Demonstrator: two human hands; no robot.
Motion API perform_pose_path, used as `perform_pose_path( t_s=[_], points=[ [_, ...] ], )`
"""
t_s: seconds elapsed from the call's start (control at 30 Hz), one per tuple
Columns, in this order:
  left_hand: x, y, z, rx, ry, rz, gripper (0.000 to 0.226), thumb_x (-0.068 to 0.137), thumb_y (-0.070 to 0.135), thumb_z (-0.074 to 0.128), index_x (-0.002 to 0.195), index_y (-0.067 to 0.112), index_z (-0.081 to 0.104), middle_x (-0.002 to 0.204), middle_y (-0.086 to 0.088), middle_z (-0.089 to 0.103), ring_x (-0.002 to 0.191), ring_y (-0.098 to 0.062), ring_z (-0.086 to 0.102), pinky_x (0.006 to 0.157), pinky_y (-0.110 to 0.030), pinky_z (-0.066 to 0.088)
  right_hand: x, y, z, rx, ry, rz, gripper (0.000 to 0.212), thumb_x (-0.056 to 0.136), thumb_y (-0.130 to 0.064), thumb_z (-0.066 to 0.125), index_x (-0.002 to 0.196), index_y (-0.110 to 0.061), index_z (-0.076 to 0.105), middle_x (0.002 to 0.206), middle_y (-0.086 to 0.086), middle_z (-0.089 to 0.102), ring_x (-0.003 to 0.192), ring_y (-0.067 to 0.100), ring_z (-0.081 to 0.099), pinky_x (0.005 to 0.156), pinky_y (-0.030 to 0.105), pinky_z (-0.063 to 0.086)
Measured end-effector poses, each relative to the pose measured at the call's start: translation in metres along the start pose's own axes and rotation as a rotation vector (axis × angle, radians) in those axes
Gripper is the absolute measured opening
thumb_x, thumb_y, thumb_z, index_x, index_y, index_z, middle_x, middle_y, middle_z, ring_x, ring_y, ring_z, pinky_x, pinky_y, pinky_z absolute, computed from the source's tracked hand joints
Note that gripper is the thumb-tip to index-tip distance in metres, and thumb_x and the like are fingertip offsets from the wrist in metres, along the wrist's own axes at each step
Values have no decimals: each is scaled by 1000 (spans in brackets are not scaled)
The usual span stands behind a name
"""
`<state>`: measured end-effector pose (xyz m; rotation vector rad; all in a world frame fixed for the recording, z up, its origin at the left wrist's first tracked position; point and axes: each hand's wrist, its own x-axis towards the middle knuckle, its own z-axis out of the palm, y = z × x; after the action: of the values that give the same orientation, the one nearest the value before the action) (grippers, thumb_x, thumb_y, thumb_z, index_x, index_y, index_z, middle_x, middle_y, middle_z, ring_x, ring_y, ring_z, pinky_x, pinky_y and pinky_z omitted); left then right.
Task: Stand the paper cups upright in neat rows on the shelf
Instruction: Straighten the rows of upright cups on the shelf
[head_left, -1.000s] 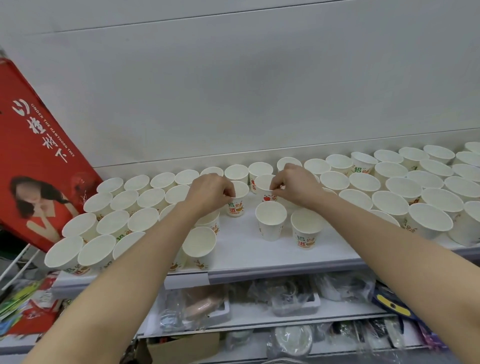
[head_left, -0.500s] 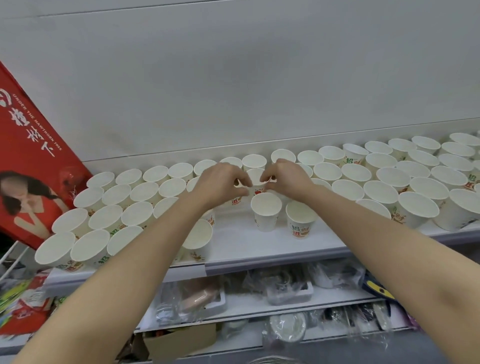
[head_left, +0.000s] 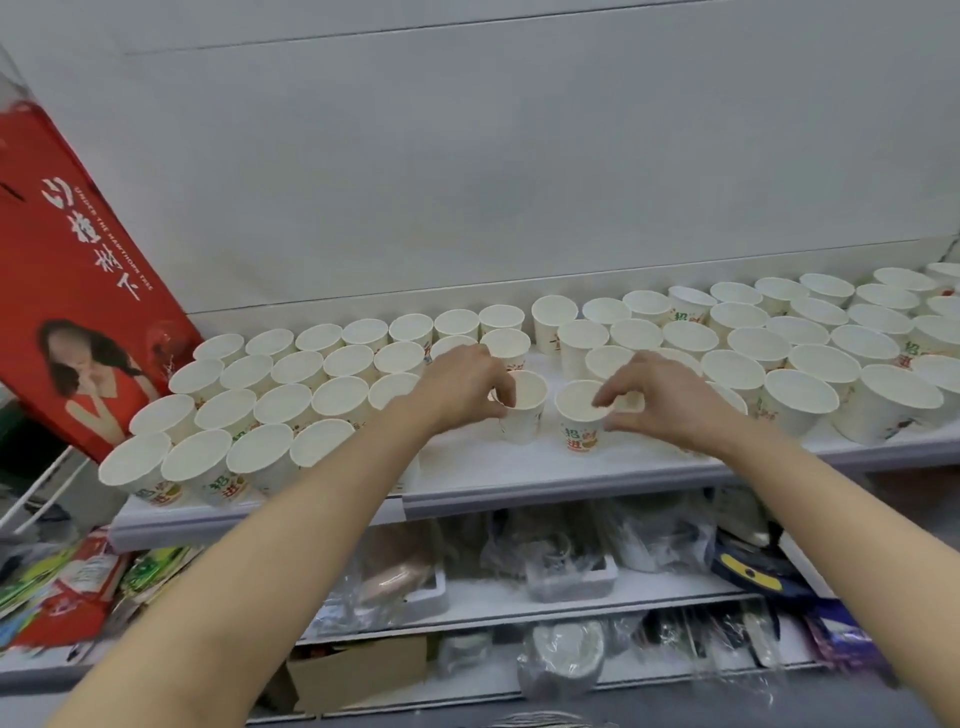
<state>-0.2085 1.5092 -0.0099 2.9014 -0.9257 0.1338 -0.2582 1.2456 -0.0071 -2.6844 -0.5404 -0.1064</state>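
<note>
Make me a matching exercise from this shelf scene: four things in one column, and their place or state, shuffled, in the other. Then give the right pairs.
Things
1. left hand
2. right hand
3. red poster
4. cardboard box

Places or states
A. leans at the shelf's left end
B. grips the rim of the plain-sided cup
C. sits on the lowest shelf in view
D. fingers at the rim of the cup with red and green print

Pairs: 1-B, 2-D, 3-A, 4-C
</note>
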Motion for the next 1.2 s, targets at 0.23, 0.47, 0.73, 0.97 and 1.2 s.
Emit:
perform_pose_path(
  t_s=[0.23,0.47,0.73,0.97,1.2],
  points=[
    [-13,16,3,68,119,-200,7,81,34,65,80,31,72,78,6,66,87,-18,53,62,-30,42,4,13,28,-101,65,-75,4,79,-30,73,82,-33,72,85,-6,68,87,13,52,73,37,49],
    [-31,22,5,-39,104,-365,25,75,44,78,95,29,73,90,11,70,87,-13,62,66,-27,44,25,-9,37,-37,38,-106,8,85,-29,65,88,-32,72,88,-9,66,91,10,48,72,28,42],
    [-50,-8,-17,-30,-56,-285,34,68,46,82,99,37,71,100,16,64,97,-11,48,76,-31,41,53,-27,48,-10,91,-33,7,82,-24,67,84,-28,72,84,-5,67,96,15,51,67,29,41],
    [-41,-21,-12,177,-64,-206,11,83,35,69,88,27,74,87,8,69,95,-17,54,72,-28,30,64,-32,51,0,55,-100,19,77,-27,76,95,-27,71,92,-11,66,95,12,47,75,29,42],
    [-40,-40,-16,105,-55,-138,24,74,40,79,95,36,71,92,15,63,93,-12,52,75,-31,42,66,-26,55,-119,80,-172,6,80,-18,71,85,-21,71,89,-6,67,95,18,49,72,33,43]
  ],
)
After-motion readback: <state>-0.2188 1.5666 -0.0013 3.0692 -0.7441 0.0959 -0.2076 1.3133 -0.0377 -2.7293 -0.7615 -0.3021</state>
